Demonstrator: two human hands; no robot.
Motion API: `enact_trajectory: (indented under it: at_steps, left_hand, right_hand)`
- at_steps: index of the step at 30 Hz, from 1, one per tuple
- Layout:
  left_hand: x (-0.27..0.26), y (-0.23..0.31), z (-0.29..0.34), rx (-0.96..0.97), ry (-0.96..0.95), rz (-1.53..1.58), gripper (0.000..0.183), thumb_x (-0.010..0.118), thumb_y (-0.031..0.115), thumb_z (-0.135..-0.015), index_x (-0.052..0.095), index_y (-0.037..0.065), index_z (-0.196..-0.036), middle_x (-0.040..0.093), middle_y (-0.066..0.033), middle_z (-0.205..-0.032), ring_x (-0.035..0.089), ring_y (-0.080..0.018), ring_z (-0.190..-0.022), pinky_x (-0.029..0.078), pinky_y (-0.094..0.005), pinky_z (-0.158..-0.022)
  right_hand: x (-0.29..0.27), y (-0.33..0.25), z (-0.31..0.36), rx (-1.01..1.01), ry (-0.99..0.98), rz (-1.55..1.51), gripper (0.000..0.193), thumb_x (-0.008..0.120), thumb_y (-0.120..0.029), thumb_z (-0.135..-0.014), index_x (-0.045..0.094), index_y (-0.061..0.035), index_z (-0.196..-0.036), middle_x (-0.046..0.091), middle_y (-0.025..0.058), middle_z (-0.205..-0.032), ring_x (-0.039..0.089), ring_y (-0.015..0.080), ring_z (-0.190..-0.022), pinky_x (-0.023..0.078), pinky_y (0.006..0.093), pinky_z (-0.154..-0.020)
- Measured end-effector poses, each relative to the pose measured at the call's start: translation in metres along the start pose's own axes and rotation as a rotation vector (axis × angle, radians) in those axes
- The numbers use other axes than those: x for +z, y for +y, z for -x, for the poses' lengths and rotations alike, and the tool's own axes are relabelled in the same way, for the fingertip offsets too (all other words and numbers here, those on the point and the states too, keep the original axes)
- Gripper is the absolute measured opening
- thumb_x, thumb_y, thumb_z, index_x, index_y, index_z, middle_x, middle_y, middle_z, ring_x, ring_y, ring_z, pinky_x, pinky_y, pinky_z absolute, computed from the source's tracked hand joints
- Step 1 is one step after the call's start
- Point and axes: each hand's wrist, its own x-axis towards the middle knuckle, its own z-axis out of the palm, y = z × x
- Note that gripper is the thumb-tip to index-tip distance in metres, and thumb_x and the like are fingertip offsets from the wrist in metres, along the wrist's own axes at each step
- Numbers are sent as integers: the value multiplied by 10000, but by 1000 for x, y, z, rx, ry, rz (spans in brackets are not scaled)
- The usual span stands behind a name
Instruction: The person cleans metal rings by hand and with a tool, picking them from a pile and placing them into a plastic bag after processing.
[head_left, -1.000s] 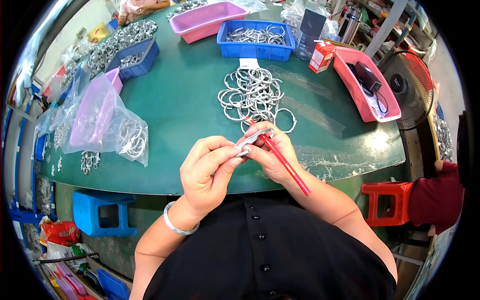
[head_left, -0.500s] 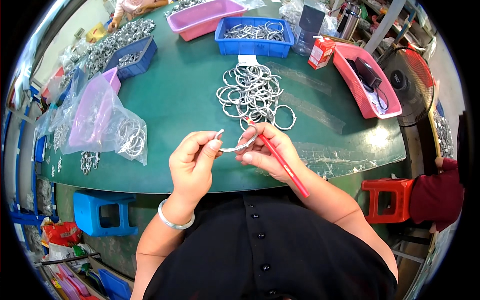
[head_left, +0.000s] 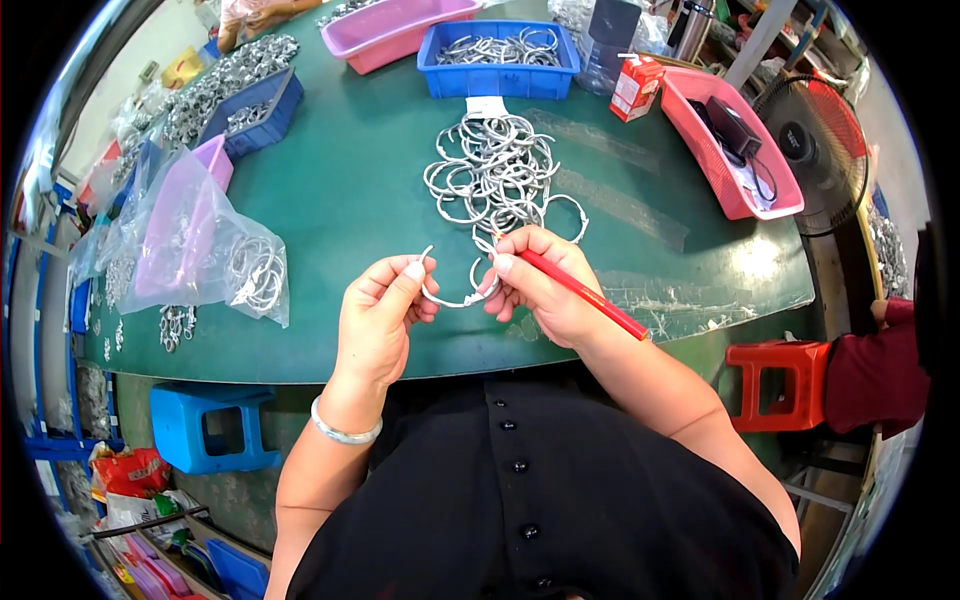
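Note:
An open silver metal bangle (head_left: 452,303) is held between my hands just above the near edge of the green table. My left hand (head_left: 376,318) pinches one side, thumb on top, with the free end poking up past the fingertips. My right hand (head_left: 558,292) grips the other side with its fingertips, and a red pencil (head_left: 588,294) lies slantwise across the same hand, its tip toward the pile. Just beyond my hands sits a heap of similar silver bangles (head_left: 495,170), some looping over one another; a few touch or lie close to my right fingertips.
A blue bin (head_left: 498,82) of bangles stands behind the heap, beside a pink bin (head_left: 352,42). To the right are a red drink carton (head_left: 637,88), a pink basket (head_left: 690,92) and a fan (head_left: 808,150). Plastic bags (head_left: 200,235) lie left. Another person's hand shows far left.
The bangle has turned between my fingers, and its ends now point more upward. The pencil's rear end has swung up and to the right. The whole view has shifted slightly.

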Motion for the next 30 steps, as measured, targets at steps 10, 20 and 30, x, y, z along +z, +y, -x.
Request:
enact_trajectory:
  at_steps: [10,20,30]
  left_hand:
    - [0,-2,4,-78,-66,30,220,470,174,-902,553,16,-1031,598,-43,-800,575,-123,-657,465,-242,-599]
    - [2,-6,7,-119,-102,63,231,473,182,-906,536,20,-1059,598,-37,-816,586,-121,-674,474,-242,-609]
    - [1,-11,7,-89,-43,115,220,450,227,-917,546,38,-861,594,-69,-746,563,-129,-608,457,-246,-554]
  right_hand:
    - [-1,4,-4,40,39,-100,107,534,-122,-857,500,-28,-896,603,98,-742,595,160,-590,484,252,-498]
    - [0,8,-4,40,50,-142,85,519,-91,-866,498,-36,-926,613,113,-758,610,179,-593,496,258,-491]
    - [4,11,1,42,41,-76,92,514,-92,-860,495,-10,-896,602,110,-759,594,163,-602,494,264,-525]
